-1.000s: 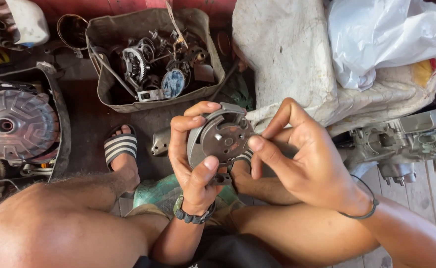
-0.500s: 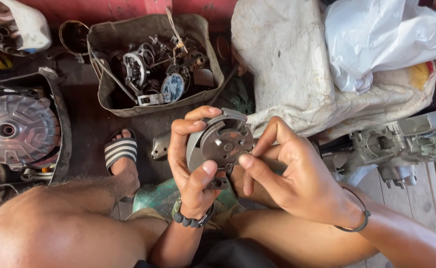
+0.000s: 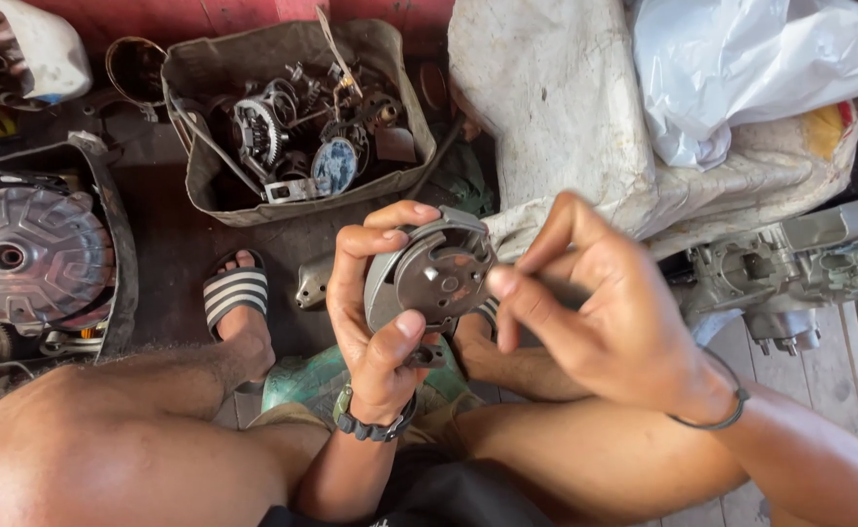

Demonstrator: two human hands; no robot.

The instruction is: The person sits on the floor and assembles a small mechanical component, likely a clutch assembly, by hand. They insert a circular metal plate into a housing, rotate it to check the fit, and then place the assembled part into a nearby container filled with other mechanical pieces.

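Dead centre of the view, a round grey metal disc (image 3: 436,273) with a few holes in its face is gripped by the left hand (image 3: 375,312), fingers curled over the rim at 12 o'clock and the thumb pressed on at 6, so the flat face is tilted up toward the head, probably so it can be looked at and worked on. The right hand (image 3: 605,312) is brought in from 3 o'clock with thumb and forefinger pinched together right at the disc's edge; whether something tiny is pinched between them can't be told, it's too small to see. At 11 o'clock from the disc a grimy grey tub (image 3: 292,117) is parked, stuffed with gears and greasy metal bits, likely kept within arm's reach. At 9 o'clock a big ribbed silver cover (image 3: 29,254) is laid flat on the dark floor. A striped sandal (image 3: 236,291) is worn on the foot just left of the disc. At 1 o'clock a dirty white sack (image 3: 566,107) is slumped with a white plastic bag (image 3: 751,68) piled on it, and an engine casing (image 3: 790,263) is sat at 3 o'clock.
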